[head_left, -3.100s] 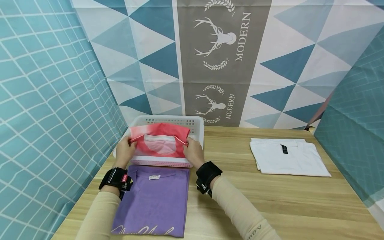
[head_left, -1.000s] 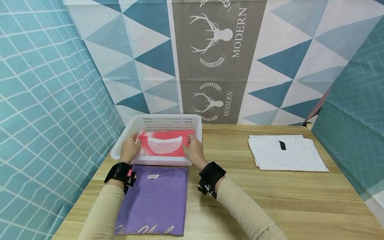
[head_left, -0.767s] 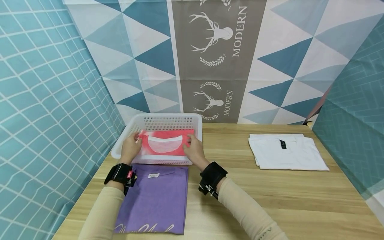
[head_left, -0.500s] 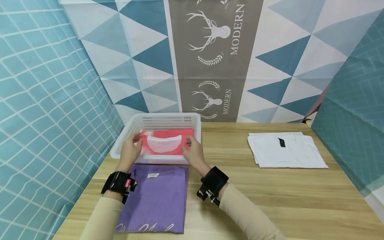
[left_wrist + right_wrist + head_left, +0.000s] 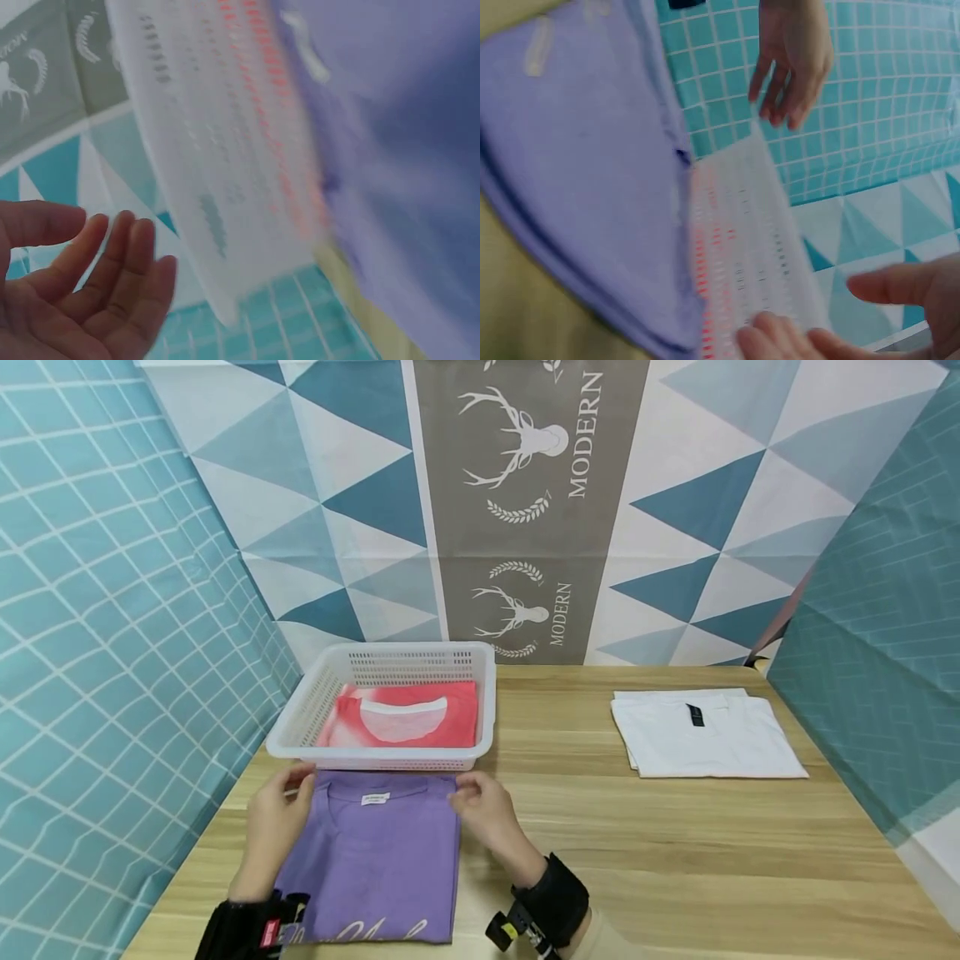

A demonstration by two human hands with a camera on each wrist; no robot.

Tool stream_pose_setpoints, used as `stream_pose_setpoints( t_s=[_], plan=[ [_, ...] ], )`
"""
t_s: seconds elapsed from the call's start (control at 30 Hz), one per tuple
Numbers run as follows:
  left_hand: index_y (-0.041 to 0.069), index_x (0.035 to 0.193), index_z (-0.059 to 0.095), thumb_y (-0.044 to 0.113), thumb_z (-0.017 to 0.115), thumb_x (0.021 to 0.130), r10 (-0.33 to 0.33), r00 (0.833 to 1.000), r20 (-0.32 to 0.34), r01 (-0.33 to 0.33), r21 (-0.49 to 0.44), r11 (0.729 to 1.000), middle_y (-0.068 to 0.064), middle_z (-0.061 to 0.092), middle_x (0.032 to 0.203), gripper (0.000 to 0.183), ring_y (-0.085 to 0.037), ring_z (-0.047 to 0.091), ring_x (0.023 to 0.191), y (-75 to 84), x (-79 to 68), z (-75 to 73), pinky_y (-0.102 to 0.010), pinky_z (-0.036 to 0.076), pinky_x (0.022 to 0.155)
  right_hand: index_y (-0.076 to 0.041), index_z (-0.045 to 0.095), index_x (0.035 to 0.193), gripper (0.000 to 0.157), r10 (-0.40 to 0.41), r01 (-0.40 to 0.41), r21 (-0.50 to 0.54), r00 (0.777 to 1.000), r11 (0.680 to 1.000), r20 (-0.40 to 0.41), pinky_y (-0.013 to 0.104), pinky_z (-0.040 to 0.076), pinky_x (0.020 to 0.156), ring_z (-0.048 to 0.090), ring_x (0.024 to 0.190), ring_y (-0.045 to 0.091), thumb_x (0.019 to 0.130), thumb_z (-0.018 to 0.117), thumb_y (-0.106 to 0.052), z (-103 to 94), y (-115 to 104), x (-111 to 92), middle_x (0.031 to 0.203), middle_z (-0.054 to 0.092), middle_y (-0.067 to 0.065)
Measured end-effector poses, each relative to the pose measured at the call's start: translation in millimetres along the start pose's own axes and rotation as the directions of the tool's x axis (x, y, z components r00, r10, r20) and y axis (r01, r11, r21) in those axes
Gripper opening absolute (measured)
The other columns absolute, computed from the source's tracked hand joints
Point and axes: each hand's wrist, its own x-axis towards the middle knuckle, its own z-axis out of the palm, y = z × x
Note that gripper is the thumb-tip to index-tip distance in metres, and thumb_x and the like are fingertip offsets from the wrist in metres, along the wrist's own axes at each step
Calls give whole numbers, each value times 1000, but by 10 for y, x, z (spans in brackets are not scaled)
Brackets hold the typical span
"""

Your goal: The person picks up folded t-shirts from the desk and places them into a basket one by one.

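A folded purple T-shirt [image 5: 390, 860] with a white neck label lies flat on the table in front of the basket. My left hand [image 5: 273, 818] hovers by its far left corner, fingers relaxed and holding nothing. At the far right corner is my right hand [image 5: 491, 814], also loosely spread with nothing between thumb and fingers. In the left wrist view the fingers of my left hand [image 5: 97, 292] are apart from the shirt. A folded red and white T-shirt [image 5: 405, 722] lies inside the white plastic basket [image 5: 483, 727].
On the right side of the wooden table [image 5: 630, 852] lies a folded white T-shirt [image 5: 708, 735] with a black label. A patterned cloth [image 5: 525, 510] hangs behind the table. A blue checked cloth [image 5: 112, 635] borders the left side.
Both hands have let go of the red and white T-shirt, which now lies in the basket. They have drawn back toward the person, to the far corners of the purple T-shirt.
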Motion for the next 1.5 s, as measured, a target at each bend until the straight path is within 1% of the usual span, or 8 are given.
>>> stream_pose_setpoints(
  t_s=[0.1,0.23,0.3,0.4,0.5,0.67,0.97,1.5],
  plan=[
    [-13,108,63,-1,57,89,-69,996,62,63,104,993,-33,67,100,23,-44,66,91,-174,-137,-102,-21,54,70,12,54,121,43,76,-74,-28,994,997,76,29,52,67,62,79,21,86,65,-11,20,108,-61,97,64,20],
    [-14,115,59,6,54,91,-231,962,147,186,271,945,-36,63,111,31,-50,60,102,-440,-290,-206,-54,50,83,15,46,128,52,179,-177,-29,975,984,134,24,46,55,57,63,16,89,64,-15,57,229,-114,88,64,14],
    [-15,117,57,10,53,92,-300,938,176,229,335,914,-36,61,113,36,-51,59,103,-563,-354,-251,-56,48,84,15,47,123,48,214,-215,-10,964,977,156,20,41,50,50,56,11,90,64,-14,86,281,-140,77,60,8],
    [-17,115,57,11,53,91,-352,909,223,251,381,890,-36,63,109,38,-50,60,98,-719,-429,-317,-53,50,80,3,53,85,17,248,-258,29,950,966,188,16,35,45,42,49,6,89,63,-10,141,349,-173,61,48,-1],
    [-19,112,58,11,54,91,-367,891,268,250,386,888,-34,66,101,37,-48,63,91,-817,-477,-369,-49,50,75,-14,36,62,38,251,-261,28,946,965,204,17,39,43,46,49,7,87,64,-5,190,402,-200,54,45,-2],
    [-16,110,60,9,53,89,-402,864,303,275,385,881,-31,67,96,33,-42,63,85,-864,-502,-388,-42,48,68,-9,47,61,31,223,-223,-24,961,975,165,23,51,44,55,48,9,83,67,-2,257,461,-207,56,57,4],
    [-16,113,59,8,55,89,-443,812,379,288,400,870,-32,66,102,34,-41,64,87,-804,-467,-356,-45,48,73,-10,47,53,35,200,-194,-63,974,979,110,21,48,38,46,34,3,76,66,9,302,541,-178,45,53,2],
    [-14,104,65,8,63,86,-306,835,457,170,315,934,-26,70,94,29,-25,66,81,-605,-518,-199,-33,51,71,-14,42,50,40,211,-187,-135,958,973,195,21,48,39,47,34,3,75,62,10,-92,619,-164,42,49,-2]
  ],
)
